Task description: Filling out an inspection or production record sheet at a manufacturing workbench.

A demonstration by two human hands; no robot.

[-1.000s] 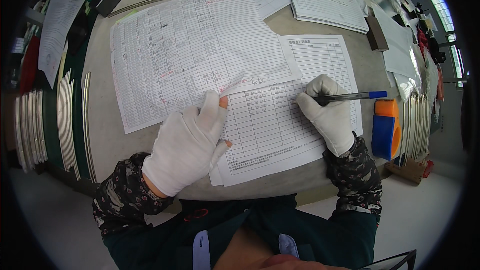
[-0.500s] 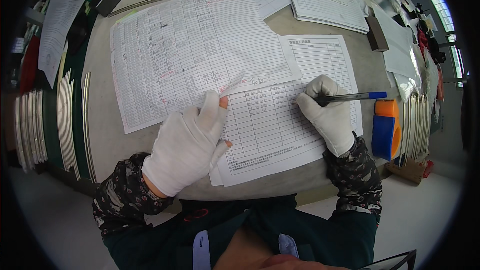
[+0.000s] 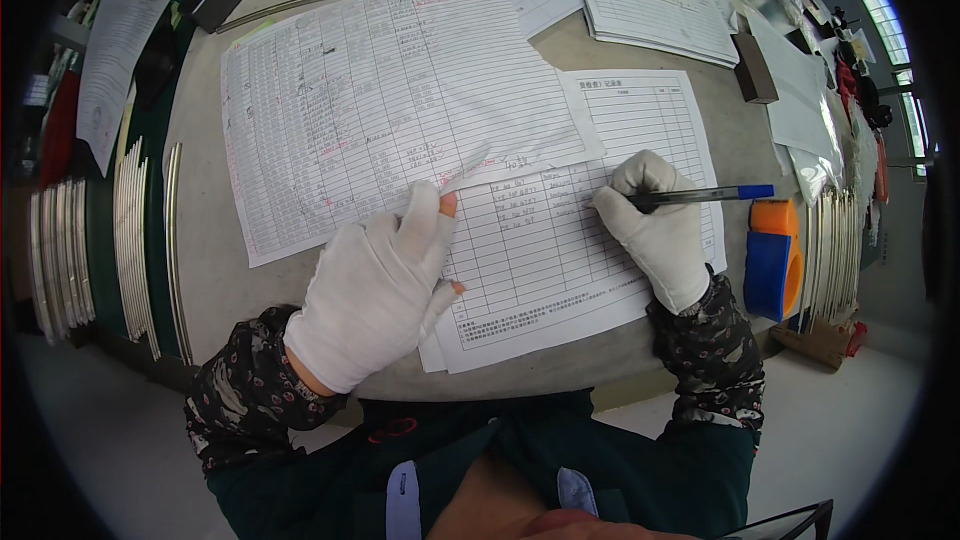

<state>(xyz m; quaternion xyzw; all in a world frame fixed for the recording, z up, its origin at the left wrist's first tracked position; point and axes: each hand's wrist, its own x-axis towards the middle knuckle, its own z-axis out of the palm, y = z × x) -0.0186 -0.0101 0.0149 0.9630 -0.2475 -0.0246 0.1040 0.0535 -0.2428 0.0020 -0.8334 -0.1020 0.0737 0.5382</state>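
Observation:
My right hand (image 3: 655, 225), in a white glove, is closed round a ballpoint pen (image 3: 715, 194) with a dark barrel and a blue end. It rests on the right part of a printed form (image 3: 600, 290), which has handwritten entries in its upper rows; the glove hides the pen's tip. My left hand (image 3: 375, 295), in a white glove that leaves some fingertips bare, lies with fingers apart across the form's left edge. Its upper fingers touch the lower edge of a larger filled-in table sheet (image 3: 370, 110). That sheet overlaps the form and is creased near those fingers.
A paper stack (image 3: 660, 0) lies at the far side, near a small dark block (image 3: 755, 68). On the right stand an orange and blue ring-shaped object (image 3: 770, 260) and a bundle of metal strips (image 3: 832, 255). More strips (image 3: 130, 240) sit at left; a thin rod (image 3: 320, 4) lies behind the sheet.

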